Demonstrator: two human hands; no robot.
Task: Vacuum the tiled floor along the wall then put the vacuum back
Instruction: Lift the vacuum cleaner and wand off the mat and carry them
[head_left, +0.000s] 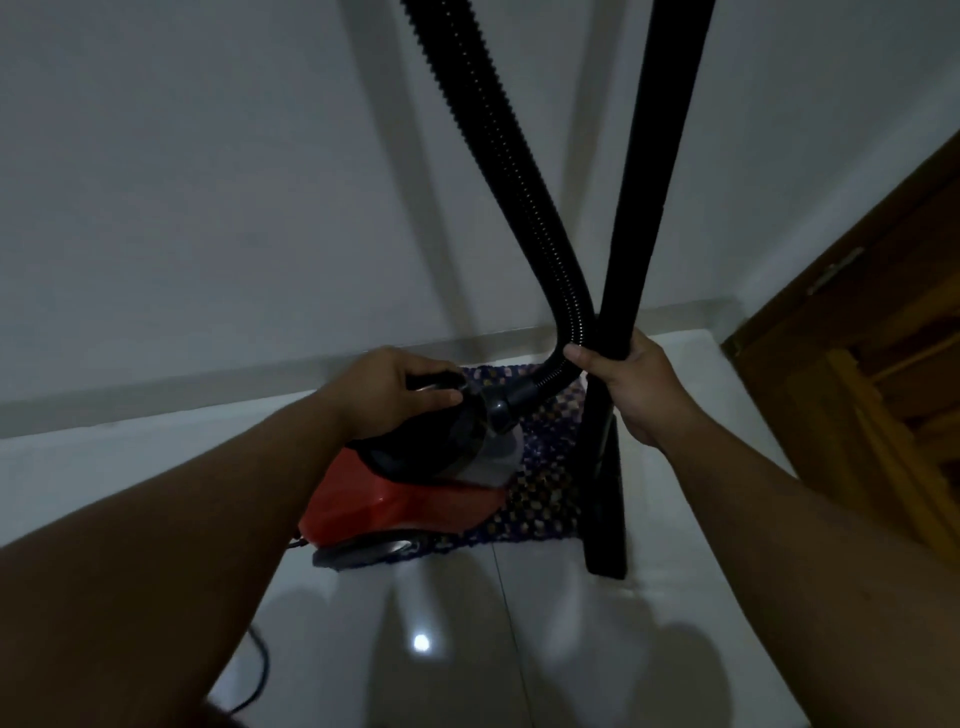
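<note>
A red and black canister vacuum (405, 499) sits low by the white wall, partly over a woven mat (540, 493). My left hand (400, 389) is closed around the black carry handle on top of the canister. A ribbed black hose (498, 156) rises from the canister's front out of the top of the view. Beside it stands the rigid black wand (654, 171), nearly upright, with its floor nozzle (605, 514) resting on the tiles. My right hand (634, 389) grips the wand low down, the thumb touching the hose bend.
Glossy white floor tiles (467, 649) reflect a light spot. A grey skirting (208, 384) runs along the white wall. A brown wooden door (883, 332) stands at the right. A black power cord (260, 670) lies on the floor at lower left.
</note>
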